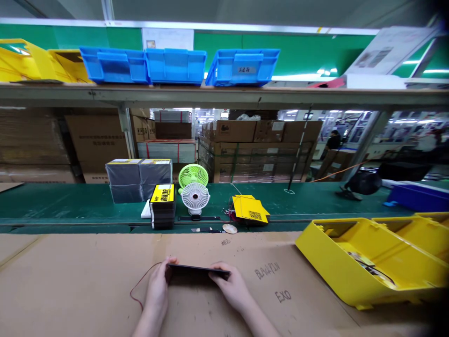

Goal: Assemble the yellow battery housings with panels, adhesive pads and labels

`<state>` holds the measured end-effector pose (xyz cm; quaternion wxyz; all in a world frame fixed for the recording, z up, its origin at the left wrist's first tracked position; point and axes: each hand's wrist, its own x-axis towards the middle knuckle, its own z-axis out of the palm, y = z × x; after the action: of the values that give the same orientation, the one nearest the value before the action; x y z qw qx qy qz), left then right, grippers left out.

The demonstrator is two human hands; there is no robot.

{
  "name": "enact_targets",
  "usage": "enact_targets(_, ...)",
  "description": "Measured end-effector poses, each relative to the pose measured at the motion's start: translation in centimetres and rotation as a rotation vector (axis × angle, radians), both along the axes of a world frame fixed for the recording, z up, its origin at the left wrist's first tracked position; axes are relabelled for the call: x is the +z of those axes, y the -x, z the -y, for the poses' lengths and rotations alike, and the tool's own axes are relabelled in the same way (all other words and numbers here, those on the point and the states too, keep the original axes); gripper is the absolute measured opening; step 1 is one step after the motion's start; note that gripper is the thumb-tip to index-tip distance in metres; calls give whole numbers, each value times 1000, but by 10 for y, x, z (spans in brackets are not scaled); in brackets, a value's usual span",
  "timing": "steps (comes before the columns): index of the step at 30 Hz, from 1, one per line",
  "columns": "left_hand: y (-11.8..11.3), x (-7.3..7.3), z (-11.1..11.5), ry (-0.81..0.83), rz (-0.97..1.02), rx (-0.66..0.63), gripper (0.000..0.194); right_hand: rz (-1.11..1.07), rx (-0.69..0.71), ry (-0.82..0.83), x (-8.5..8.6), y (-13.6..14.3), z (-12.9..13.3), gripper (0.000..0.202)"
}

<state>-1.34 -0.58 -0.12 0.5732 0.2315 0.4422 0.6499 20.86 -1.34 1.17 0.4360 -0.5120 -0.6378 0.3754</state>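
Note:
Between my two hands is a thin, flat black panel [196, 270], tilted so that mostly its edge shows. My left hand [159, 285] grips its left end, fingers curled around it. At the other end, my right hand [231, 286] pinches the panel, thumb below and fingers on top. A thin dark red wire [135, 286] loops out on the left beside my left wrist. What the panel belongs to cannot be made out. Beneath it lies a cardboard sheet [87, 281] with handwriting on it.
Yellow bins [336, 267] with small parts stand at the right. Behind the cardboard are a stack of black-and-yellow boxes [163, 208], a white fan [195, 196], a green fan [193, 175] and yellow cards [249, 208]. Blue bins [175, 65] sit on the shelf above.

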Motion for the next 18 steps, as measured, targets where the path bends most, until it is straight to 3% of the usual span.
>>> enact_targets(18, 0, 1, 0, 14, 3, 10, 26, -17, 1, 7, 2, 1, 1, 15)
